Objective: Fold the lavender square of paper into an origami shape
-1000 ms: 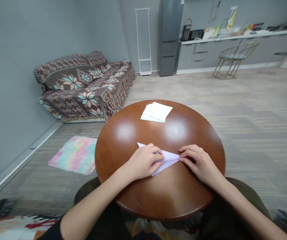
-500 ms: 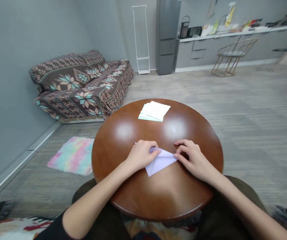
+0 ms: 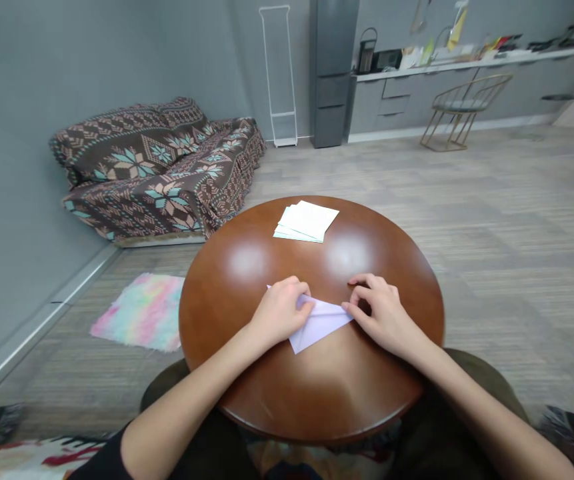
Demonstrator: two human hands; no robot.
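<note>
- Grey kitchen cabinets (image 3: pixel 391 107) run along the back wall and out of the frame at the right; the small items crowded on top are too blurred to name, and their containers' contents cannot be made out.
- The sofa (image 3: pixel 161 180) is wholly draped in a woven brown cover with pink and turquoise star motifs.
- The dark grey fridge (image 3: pixel 337 40) is closed, its top cut off by the frame.
- The round table (image 3: pixel 227 300) is glossy brown wood, reflecting two pale patches of light; its near edge hides part of the person's legs.
- A chair (image 3: pixel 461 105) with thin gold-coloured legs and a curved back stands before the cabinets.
- The shaggy pastel rug (image 3: pixel 141 310) is partly hidden by the table.
- The left hand (image 3: pixel 281 309) covers the paper's left part, its grip narrow, thumb pressing the sheet against curled fingers.
- The right hand (image 3: pixel 381 313) has its grip pinched on the paper's right tip; the fingers hide that point.
- White sheets (image 3: pixel 307 221) lie in a fanned stack near the table's far edge.
- The folded purple paper (image 3: pixel 317 330) lies between both hands on the table, a corner pointing toward the person.
</note>
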